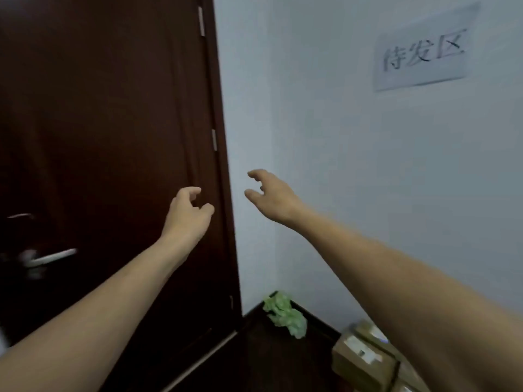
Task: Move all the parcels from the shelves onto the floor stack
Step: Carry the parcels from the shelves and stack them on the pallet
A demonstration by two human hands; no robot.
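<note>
**A:** Hand status?

**B:** Both empty. Left hand (pixel 188 210) has its fingers loosely curled with the thumb apart from them, nothing between, and it's held out in front of the dark door (pixel 99 123). Right hand (pixel 271 195) is in the same pose, out in front of the white wall (pixel 368 165). Neither touches anything.

**A:** Parcels?

**B:** The only ones in view are the cardboard parcels (pixel 365 355) on the floor at bottom right, against the wall and under the sign (pixel 424 49). I read that as the floor stack. It lies well below both hands and off to the right. The right hand is on the nearer side, and the right forearm (pixel 410 278) crosses over the stack.

**A:** Long axis of the stack?

**B:** The top box looks to run along the wall, but it's blurred, so low confidence.

**A:** Shelves?

**B:** Not in frame, so I can't say which way the next parcel lies from the fingers. My guess is the person needs to turn toward the shelves with both hands free.

**A:** What else is unclear?

**B:** The stack is cut off by the bottom edge and partly covered by the right forearm, so there's no count. The labels show as white patches and can't be read. There's a green crumpled thing (pixel 285 314) in the corner between the door and the stack, not touching the stack. It could be a bag or wrap, I can't tell. The door handle (pixel 52 258) is smeared by motion.
</note>
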